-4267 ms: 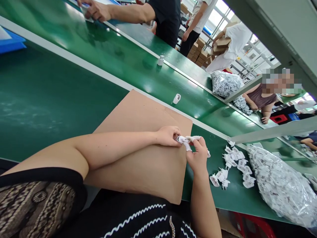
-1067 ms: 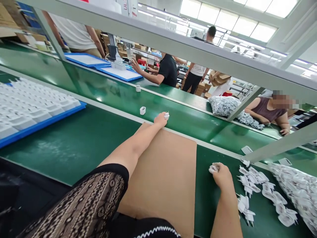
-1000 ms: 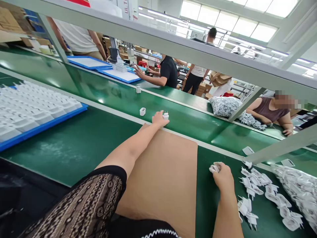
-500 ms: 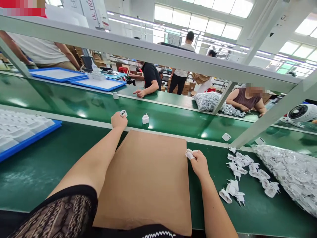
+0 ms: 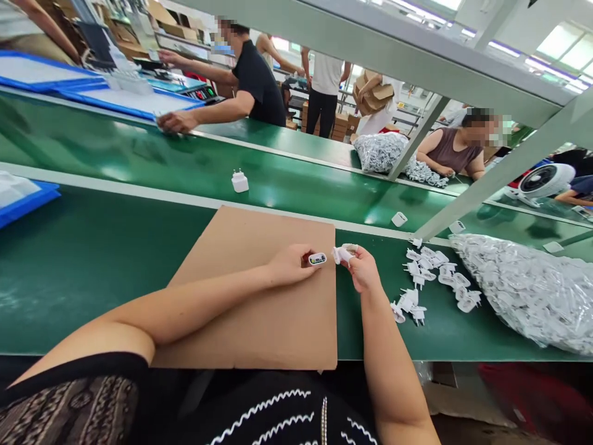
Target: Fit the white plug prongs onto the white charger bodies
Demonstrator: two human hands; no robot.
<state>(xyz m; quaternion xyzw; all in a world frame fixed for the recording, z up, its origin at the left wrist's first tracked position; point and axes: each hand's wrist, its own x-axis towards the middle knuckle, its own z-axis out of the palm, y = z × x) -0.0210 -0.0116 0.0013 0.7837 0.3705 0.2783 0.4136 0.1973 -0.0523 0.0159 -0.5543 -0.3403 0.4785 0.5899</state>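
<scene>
My left hand (image 5: 293, 264) is closed around a white charger housing (image 5: 317, 259), whose open end faces right and shows parts inside. Just right of it, my right hand (image 5: 364, 269) pinches a white plug cap (image 5: 343, 254) between thumb and fingers. A small gap separates the two pieces. Both hands are above the right part of a brown cardboard sheet (image 5: 259, 309) on the green bench. To the right lies a loose pile of white plug caps (image 5: 421, 266) with metal pins.
A clear bag of white plug caps (image 5: 528, 290) lies at the right. On the green conveyor (image 5: 194, 167) stand a finished-looking charger (image 5: 239, 181) and white housings (image 5: 399, 219). A slanted metal post (image 5: 456, 194) rises behind the pile. A co-worker's hand (image 5: 177, 122) reaches over the far belt edge.
My left hand has brought the housing from the conveyor back over the cardboard, close to my right hand. The view has shifted, and the co-worker's hand across the belt has moved left.
</scene>
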